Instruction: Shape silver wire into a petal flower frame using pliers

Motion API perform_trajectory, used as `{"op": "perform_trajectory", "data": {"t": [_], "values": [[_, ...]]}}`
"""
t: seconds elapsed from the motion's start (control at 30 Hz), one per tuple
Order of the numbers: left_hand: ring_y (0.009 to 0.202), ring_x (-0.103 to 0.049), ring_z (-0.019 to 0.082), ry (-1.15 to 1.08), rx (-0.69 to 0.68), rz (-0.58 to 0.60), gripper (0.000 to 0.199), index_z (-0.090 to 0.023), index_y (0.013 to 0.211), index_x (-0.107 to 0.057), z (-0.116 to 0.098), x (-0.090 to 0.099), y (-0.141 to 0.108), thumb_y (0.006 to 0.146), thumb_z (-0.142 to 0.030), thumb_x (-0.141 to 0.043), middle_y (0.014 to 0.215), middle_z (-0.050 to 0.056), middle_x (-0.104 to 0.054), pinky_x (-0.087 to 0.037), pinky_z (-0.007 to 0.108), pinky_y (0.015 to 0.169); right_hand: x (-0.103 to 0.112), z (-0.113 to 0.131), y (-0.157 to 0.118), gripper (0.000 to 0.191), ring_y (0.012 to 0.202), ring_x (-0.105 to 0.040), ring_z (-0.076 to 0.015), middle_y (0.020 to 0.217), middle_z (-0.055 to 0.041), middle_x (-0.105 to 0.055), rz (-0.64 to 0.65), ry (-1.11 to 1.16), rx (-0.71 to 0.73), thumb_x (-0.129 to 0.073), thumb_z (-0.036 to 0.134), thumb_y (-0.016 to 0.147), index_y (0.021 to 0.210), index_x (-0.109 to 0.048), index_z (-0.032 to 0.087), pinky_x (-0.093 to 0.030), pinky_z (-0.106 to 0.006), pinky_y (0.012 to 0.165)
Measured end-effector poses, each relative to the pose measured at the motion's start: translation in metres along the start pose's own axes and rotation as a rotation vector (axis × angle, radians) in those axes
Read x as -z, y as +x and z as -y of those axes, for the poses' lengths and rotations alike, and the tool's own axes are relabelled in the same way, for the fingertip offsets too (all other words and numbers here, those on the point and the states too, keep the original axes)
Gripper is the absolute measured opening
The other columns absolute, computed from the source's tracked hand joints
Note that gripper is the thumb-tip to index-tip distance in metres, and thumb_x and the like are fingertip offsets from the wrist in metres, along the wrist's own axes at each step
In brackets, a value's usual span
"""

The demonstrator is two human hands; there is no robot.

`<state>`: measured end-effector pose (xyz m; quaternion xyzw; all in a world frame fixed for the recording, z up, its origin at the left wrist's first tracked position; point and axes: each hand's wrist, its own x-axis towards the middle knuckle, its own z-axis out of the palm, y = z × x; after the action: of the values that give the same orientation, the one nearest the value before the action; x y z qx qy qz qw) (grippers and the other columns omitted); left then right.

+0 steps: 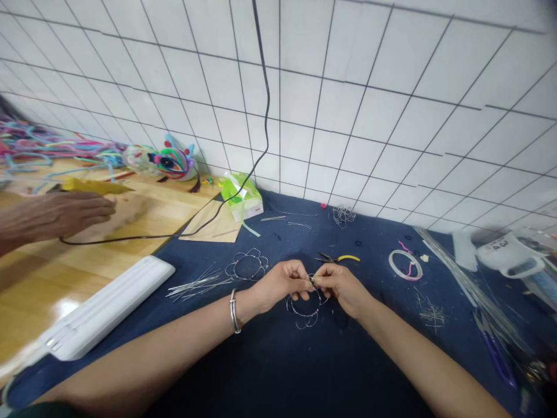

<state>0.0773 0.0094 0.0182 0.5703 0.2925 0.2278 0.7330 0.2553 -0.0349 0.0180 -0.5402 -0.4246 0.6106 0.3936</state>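
Note:
My left hand [285, 283] and my right hand [342, 285] meet at the middle of the dark blue cloth. Both are closed in a pinch on the top of a flower-shaped wire ring [306, 315] with small pinkish beads, whose lower loops hang below my fingers. The exact spot they pinch is partly hidden by the fingertips. Just behind my right hand lie pliers [337, 258] with a yellow handle. To the left of my left hand rests another flower-shaped wire ring [247, 267], beside a bundle of straight wires [198, 283].
A white power strip [108, 307] lies at left. Another person's hand [61, 212] is near a yellow tool [96, 186] on the wooden table. A tissue pack [241, 194], tape roll [405, 265], scissors [496, 354], long wires [465, 273] and white mug [511, 255] surround the cloth.

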Motion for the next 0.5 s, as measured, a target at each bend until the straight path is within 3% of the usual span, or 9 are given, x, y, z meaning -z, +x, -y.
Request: {"op": "perform_trajectory", "data": {"t": [0.23, 0.33, 0.37, 0.43, 0.5], "values": [[0.051, -0.054, 0.007, -0.060, 0.032, 0.000, 0.020, -0.014, 0.070, -0.050, -0.002, 0.000, 0.000, 0.066, -0.021, -0.068, 0.060, -0.002, -0.060, -0.037, 0.017, 0.045, -0.003, 0.005, -0.003, 0.019, 0.051, -0.043, -0.0080, 0.060, 0.0018, -0.053, 0.036, -0.097, 0.014, -0.062, 0.035, 0.068, 0.072, -0.060, 0.016, -0.031, -0.021, 0.048], [0.051, -0.053, 0.007, -0.087, 0.024, -0.033, 0.019, -0.014, 0.070, -0.049, -0.001, 0.002, 0.002, 0.066, -0.019, -0.068, 0.061, -0.001, -0.060, -0.037, 0.017, 0.045, 0.003, 0.016, -0.007, 0.024, 0.058, -0.047, -0.0105, 0.070, -0.0007, -0.057, 0.025, -0.195, 0.059, -0.057, 0.038, 0.073, 0.083, -0.063, 0.018, -0.035, -0.023, 0.053], [0.051, -0.053, 0.007, -0.094, 0.023, -0.053, 0.019, -0.014, 0.070, -0.049, -0.001, 0.004, 0.002, 0.066, -0.019, -0.067, 0.062, -0.001, -0.061, -0.037, 0.017, 0.045, 0.007, 0.019, -0.009, 0.026, 0.064, -0.049, -0.0124, 0.076, -0.0019, -0.059, -0.004, -0.283, 0.101, -0.055, 0.040, 0.075, 0.089, -0.063, 0.019, -0.037, -0.025, 0.057], [0.050, -0.053, 0.007, -0.107, 0.023, -0.100, 0.019, -0.014, 0.070, -0.049, 0.000, 0.007, 0.004, 0.066, -0.020, -0.067, 0.063, 0.000, -0.062, -0.036, 0.016, 0.045, 0.019, 0.021, -0.011, 0.032, 0.082, -0.052, -0.0181, 0.094, -0.0052, -0.060, -0.137, -0.761, 0.302, -0.049, 0.043, 0.079, 0.101, -0.060, 0.023, -0.039, -0.032, 0.071], [0.050, -0.053, 0.007, -0.122, 0.025, -0.142, 0.020, -0.014, 0.071, -0.049, 0.000, 0.011, 0.005, 0.066, -0.020, -0.068, 0.063, 0.000, -0.062, -0.036, 0.016, 0.044, 0.033, 0.017, -0.013, 0.050, 0.104, -0.043, -0.0276, 0.115, -0.0108, -0.052, -0.300, -1.243, 0.435, -0.054, 0.050, 0.074, 0.115, -0.053, 0.022, -0.032, -0.043, 0.084]]}}
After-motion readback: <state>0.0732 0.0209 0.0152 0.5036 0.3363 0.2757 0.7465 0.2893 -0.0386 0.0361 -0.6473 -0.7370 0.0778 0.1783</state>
